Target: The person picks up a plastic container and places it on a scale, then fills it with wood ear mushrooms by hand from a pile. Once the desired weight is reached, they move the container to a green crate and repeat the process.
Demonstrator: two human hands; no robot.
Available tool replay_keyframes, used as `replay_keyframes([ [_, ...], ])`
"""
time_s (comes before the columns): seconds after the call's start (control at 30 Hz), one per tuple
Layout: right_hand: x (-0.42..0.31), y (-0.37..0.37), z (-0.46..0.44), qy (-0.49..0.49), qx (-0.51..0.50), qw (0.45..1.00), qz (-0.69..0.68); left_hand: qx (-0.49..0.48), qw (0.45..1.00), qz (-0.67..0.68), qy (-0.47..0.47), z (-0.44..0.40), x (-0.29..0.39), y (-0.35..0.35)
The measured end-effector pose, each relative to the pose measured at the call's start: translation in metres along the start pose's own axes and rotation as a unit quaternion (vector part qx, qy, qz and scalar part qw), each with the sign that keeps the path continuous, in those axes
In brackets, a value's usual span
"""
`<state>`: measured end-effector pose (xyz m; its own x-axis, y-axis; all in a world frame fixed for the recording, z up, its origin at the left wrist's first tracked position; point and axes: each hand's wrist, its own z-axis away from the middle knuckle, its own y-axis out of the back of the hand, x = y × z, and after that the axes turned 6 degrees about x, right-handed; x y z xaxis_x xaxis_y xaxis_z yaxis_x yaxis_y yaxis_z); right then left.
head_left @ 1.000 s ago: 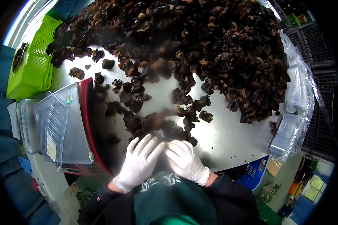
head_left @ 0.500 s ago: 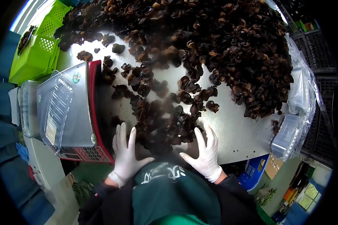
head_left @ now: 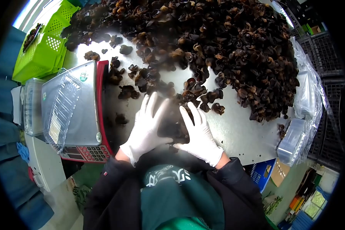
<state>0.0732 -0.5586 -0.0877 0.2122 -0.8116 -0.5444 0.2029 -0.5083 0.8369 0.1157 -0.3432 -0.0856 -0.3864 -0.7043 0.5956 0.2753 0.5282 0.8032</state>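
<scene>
Both my hands wear white gloves and reach over the metal table (head_left: 234,138). My left hand (head_left: 146,128) is open, its fingers spread and pointing away from me. Opposite it, my right hand (head_left: 200,135) is open too, its thumb turned inward toward the left thumb. Between the palms lies a small group of dark brown wood ear mushrooms (head_left: 176,128), partly covered by my fingers and blurred. More wood ears (head_left: 193,87) lie loose just beyond my fingertips. A large heap of wood ears (head_left: 253,65) spreads over the back and right of the table.
Left of my hands stands a red-edged weighing scale (head_left: 89,103) with a clear plastic box (head_left: 63,111) on it. Green crates (head_left: 42,57) are at the back left. Stacked clear boxes (head_left: 291,142) in plastic wrap line the right edge, beside black crates (head_left: 326,96).
My hands have moved forward over the table and closer together, around the near group of wood ears. That group now looks smaller and more covered. The view has shifted slightly.
</scene>
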Motion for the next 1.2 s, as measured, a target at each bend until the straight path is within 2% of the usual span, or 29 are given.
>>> replay_keyframes([
  [0.1,-0.007,-0.003,0.003,-0.009,-0.018,1.0,-0.013,-0.006,0.997,0.04,-0.058,0.005,0.0,-0.007],
  [0.23,-0.006,0.004,-0.011,-0.001,0.01,1.0,0.007,0.014,0.996,0.072,-0.044,-0.003,-0.004,-0.012],
  [0.27,-0.012,0.008,-0.019,-0.054,-0.016,0.998,0.018,0.008,0.997,0.078,-0.02,-0.01,-0.002,-0.012],
  [0.43,0.011,-0.007,-0.034,0.115,0.1,0.986,0.061,0.033,0.98,0.194,-0.023,-0.028,-0.005,-0.018],
  [0.47,0.009,-0.006,-0.033,0.126,0.094,0.984,0.082,0.061,0.973,0.22,-0.041,-0.025,-0.008,-0.027],
  [0.57,-0.001,-0.006,-0.029,0.058,0.083,0.993,-0.058,0.052,0.966,0.252,0.007,-0.017,0.0,-0.023],
  [0.67,-0.011,0.01,-0.034,0.079,0.083,0.992,-0.061,0.077,0.962,0.263,-0.006,-0.018,0.004,-0.016],
  [0.7,-0.017,0.018,-0.037,0.077,0.085,0.991,-0.07,0.066,0.953,0.294,0.025,-0.018,0.008,-0.006],
  [0.8,-0.039,0.037,-0.059,0.027,0.064,0.989,-0.128,0.143,0.962,0.232,-0.002,-0.019,0.011,0.025],
  [0.9,-0.076,0.054,-0.097,0.132,0.088,0.983,-0.089,0.224,0.952,0.208,-0.005,-0.012,0.011,0.079],
  [1.03,-0.155,0.055,-0.158,0.315,0.135,0.933,-0.107,0.34,0.939,0.053,-0.005,0.013,-0.019,0.153],
  [1.13,-0.205,0.021,-0.2,0.373,0.084,0.913,-0.143,0.38,0.923,0.036,0.054,0.048,-0.054,0.189],
  [1.2,-0.231,-0.011,-0.222,0.409,0.064,0.895,-0.167,0.373,0.922,0.014,0.098,0.071,-0.079,0.201],
])
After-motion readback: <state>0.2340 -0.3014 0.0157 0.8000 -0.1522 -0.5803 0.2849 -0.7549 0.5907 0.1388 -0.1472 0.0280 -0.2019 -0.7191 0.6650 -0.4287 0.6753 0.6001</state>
